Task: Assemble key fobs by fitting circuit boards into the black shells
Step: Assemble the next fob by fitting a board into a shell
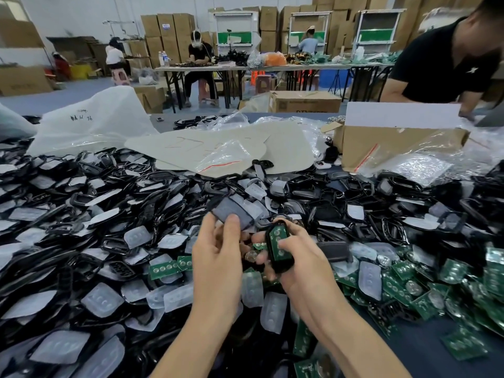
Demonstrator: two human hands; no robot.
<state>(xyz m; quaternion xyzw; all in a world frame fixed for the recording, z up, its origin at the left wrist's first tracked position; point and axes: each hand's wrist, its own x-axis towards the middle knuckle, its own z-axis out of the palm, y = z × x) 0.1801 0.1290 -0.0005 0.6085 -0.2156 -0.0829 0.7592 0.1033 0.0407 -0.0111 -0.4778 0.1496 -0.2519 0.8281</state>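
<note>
My right hand (297, 257) grips a black shell (278, 245) with a green circuit board (278, 241) lying inside it, thumb pressed on the board. My left hand (218, 255) pinches a dark grey shell half (231, 212) just up and left of it, thumb on its lower edge. Both hands hover close together above the pile. A heap of black shells and clear rubber pads (103, 214) spreads across the table to the left and behind. Loose green circuit boards (425, 285) lie at the right and below my hands.
Plastic bags (218, 156) and a big white bag (92, 118) lie behind the pile. An open cardboard box (381, 143) stands at the back right, where a person in a black shirt (447, 64) leans over it. Other workers sit at far tables.
</note>
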